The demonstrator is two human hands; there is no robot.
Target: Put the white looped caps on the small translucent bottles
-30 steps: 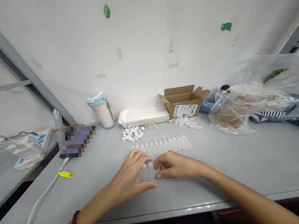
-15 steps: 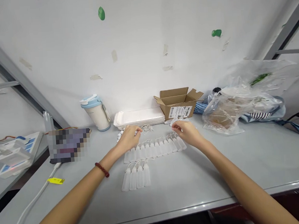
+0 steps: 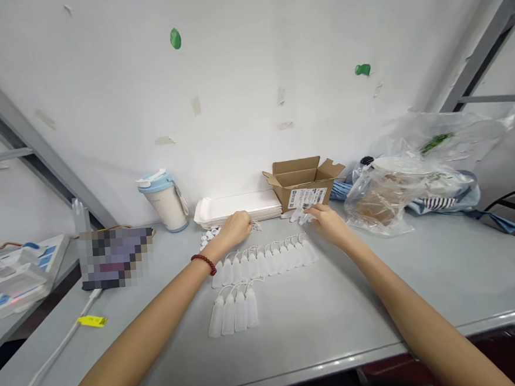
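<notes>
- Well, just before the open brown cardboard box lie loose, translucent plastic bottles; the right hand is at them, grip unclear.
- Left of the box, the left hand meets thin white cords; I can't tell its hold.
- Farther before it: corded bottles, two rows.

Four in front, roughly a dozen behind

I counted four small bottles in the near row and about twelve in the far row. There were one left hand, one right hand, one cardboard box, one tumbler and one yellow tag. The white caps, partly covered, I couldn't number.
</notes>
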